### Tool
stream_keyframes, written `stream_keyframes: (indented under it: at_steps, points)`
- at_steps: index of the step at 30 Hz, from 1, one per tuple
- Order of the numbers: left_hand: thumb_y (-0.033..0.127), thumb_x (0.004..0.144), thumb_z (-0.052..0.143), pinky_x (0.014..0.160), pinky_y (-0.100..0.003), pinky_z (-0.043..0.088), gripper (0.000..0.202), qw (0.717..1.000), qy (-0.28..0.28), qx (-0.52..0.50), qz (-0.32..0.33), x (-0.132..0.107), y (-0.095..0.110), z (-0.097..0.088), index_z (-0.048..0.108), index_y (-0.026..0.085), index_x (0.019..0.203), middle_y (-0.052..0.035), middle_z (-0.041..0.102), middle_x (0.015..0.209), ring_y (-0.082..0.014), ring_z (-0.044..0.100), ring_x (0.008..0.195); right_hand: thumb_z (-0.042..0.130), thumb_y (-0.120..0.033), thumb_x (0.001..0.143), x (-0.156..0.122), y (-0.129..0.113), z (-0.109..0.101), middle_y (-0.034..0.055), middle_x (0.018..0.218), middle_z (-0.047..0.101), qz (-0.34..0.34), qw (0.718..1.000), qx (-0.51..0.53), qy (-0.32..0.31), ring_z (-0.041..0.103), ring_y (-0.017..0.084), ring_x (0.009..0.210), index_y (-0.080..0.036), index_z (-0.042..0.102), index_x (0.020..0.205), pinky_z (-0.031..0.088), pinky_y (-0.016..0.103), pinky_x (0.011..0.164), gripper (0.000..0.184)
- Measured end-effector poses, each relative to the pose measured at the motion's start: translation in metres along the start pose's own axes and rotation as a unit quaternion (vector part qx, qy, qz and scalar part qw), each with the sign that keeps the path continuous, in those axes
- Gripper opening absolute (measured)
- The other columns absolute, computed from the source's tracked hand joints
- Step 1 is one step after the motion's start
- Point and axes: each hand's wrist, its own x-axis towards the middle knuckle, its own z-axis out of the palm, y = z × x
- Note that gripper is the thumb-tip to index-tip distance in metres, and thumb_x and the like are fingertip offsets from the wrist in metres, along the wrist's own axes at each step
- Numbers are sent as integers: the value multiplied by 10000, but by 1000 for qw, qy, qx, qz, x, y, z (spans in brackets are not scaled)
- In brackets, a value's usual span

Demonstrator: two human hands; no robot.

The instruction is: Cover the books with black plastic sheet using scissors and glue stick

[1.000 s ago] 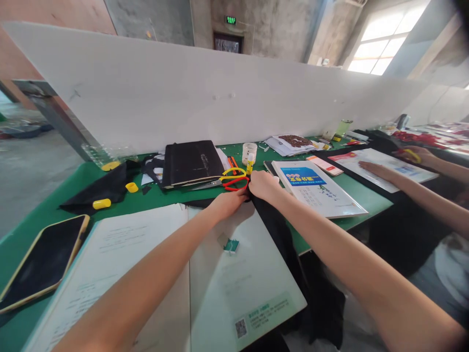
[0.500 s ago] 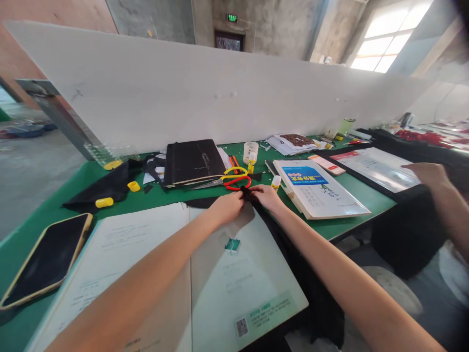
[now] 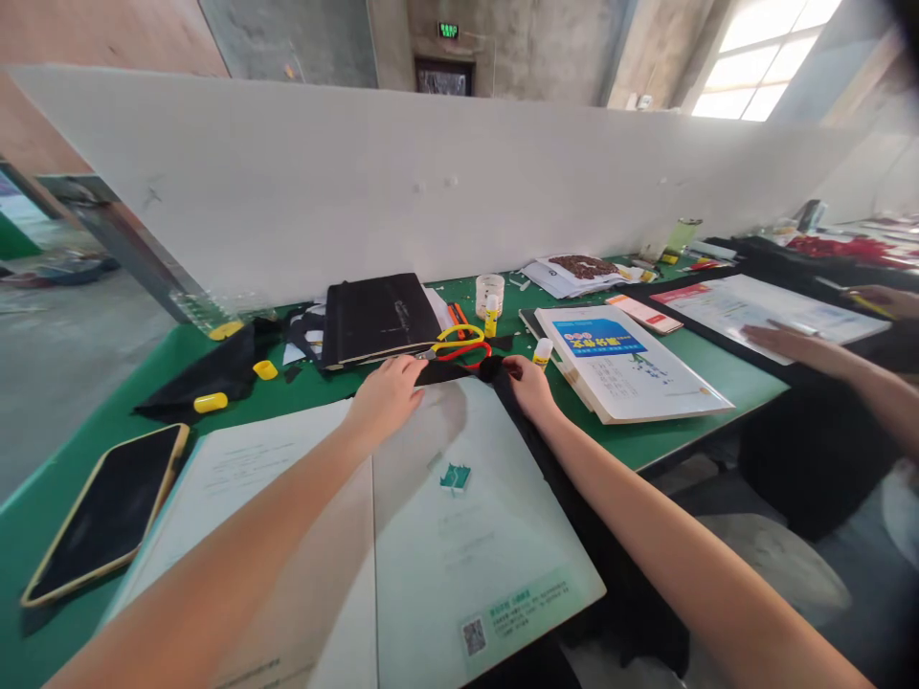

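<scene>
An open book point(image 3: 495, 498) with pale green and white pages lies in front of me on black cloth point(image 3: 446, 371). The cloth shows along the book's top edge and down its right side. My left hand point(image 3: 384, 397) is at the top edge near the spine, fingers closed on the cloth's strip there. At the top right corner, my right hand point(image 3: 529, 388) pinches the bunched cloth. Just beyond the hands lie scissors point(image 3: 459, 335) with yellow and red handles, partly hidden. A glue stick point(image 3: 543, 351) stands close to my right hand.
A phone point(image 3: 107, 517) lies at left, near yellow caps point(image 3: 211, 403) and a black cloth scrap point(image 3: 208, 368). Behind are a black notebook point(image 3: 377, 321) and a clear cup point(image 3: 489, 295). Stacked books point(image 3: 632, 373) sit at right, and a co-worker's hand point(image 3: 796, 346) rests on another cover.
My left hand has moved left along the book's top edge, away from my right hand, showing a strip of cloth between them. My right hand stays at the corner. The co-worker's hand has shifted.
</scene>
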Motion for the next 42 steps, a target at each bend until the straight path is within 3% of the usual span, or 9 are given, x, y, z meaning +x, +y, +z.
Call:
stream_keyframes:
  at_steps: [4, 9, 13, 21, 25, 31, 35, 39, 42]
  points:
    - [186, 870, 482, 752, -321, 497, 298, 997, -72, 9, -40, -4, -15, 8, 591, 194, 1147, -58, 654, 1043, -227, 617, 957, 550, -216, 770, -5, 0, 2, 61, 973, 694, 2, 999, 23, 24, 655, 179, 880, -167, 596, 965, 501, 314, 801, 206]
    - [177, 876, 450, 879, -340, 460, 264, 999, 6, 47, 4, 3, -17, 11, 610, 161, 1085, -88, 623, 1075, -232, 573, 1037, 547, -272, 771, -7, -2, 1, 67, 944, 701, 17, 999, 27, 30, 652, 208, 888, -166, 617, 966, 493, 350, 812, 233]
    - [265, 895, 457, 852, -333, 465, 267, 997, -13, 52, -48, 14, -22, 18, 591, 135, 1086, -105, 627, 1056, -240, 589, 1015, 394, -397, 873, -8, -6, -2, 62, 982, 692, 17, 998, 42, 48, 624, 212, 975, -175, 640, 968, 474, 362, 868, 345]
    - [429, 844, 537, 799, -338, 465, 350, 982, -94, 53, -155, 30, -34, 23, 592, 152, 1049, -117, 647, 1066, -280, 603, 1008, 551, -430, 817, -13, -47, -28, 127, 1200, 595, -124, 988, -94, 22, 558, 254, 1111, -144, 535, 1182, 448, 408, 925, 464]
    - [533, 791, 562, 739, -309, 464, 432, 975, -128, -12, -184, 34, -50, 21, 591, 175, 1031, -86, 670, 1010, -259, 632, 924, 568, -225, 805, 10, -87, -32, 166, 1309, 499, -242, 930, -276, -35, 482, 270, 1200, -110, 552, 1145, 394, 400, 971, 359]
    - [636, 628, 648, 707, -291, 456, 565, 961, -177, -85, -195, 43, -63, 15, 636, 228, 1018, -46, 676, 1022, -255, 634, 918, 684, -192, 721, 60, -99, 2, 113, 1173, 608, -247, 809, -422, -326, 594, 233, 1013, -145, 564, 1158, 449, 292, 794, 456]
    - [415, 711, 630, 786, -329, 442, 283, 983, -143, -38, -109, 37, -58, 6, 665, 239, 929, -28, 685, 956, -250, 623, 927, 752, -250, 664, 70, -86, 15, 119, 1141, 624, -243, 772, -490, -324, 599, 249, 989, -144, 503, 1237, 426, 291, 741, 634]
    - [170, 742, 496, 778, -270, 436, 283, 988, -127, -48, 74, 19, -51, 2, 619, 207, 995, -29, 660, 969, -187, 614, 878, 627, -176, 760, 62, -79, 11, 58, 888, 686, -351, 694, -540, -321, 611, 201, 823, -164, 648, 968, 370, 317, 774, 209]
    - [212, 788, 478, 703, -253, 435, 253, 978, -157, -56, 123, 9, -40, -1, 586, 214, 1017, -28, 643, 951, -175, 603, 819, 553, -95, 777, 52, -75, 7, 46, 833, 687, -402, 654, -550, -329, 592, 192, 828, -164, 668, 838, 344, 334, 790, 147]
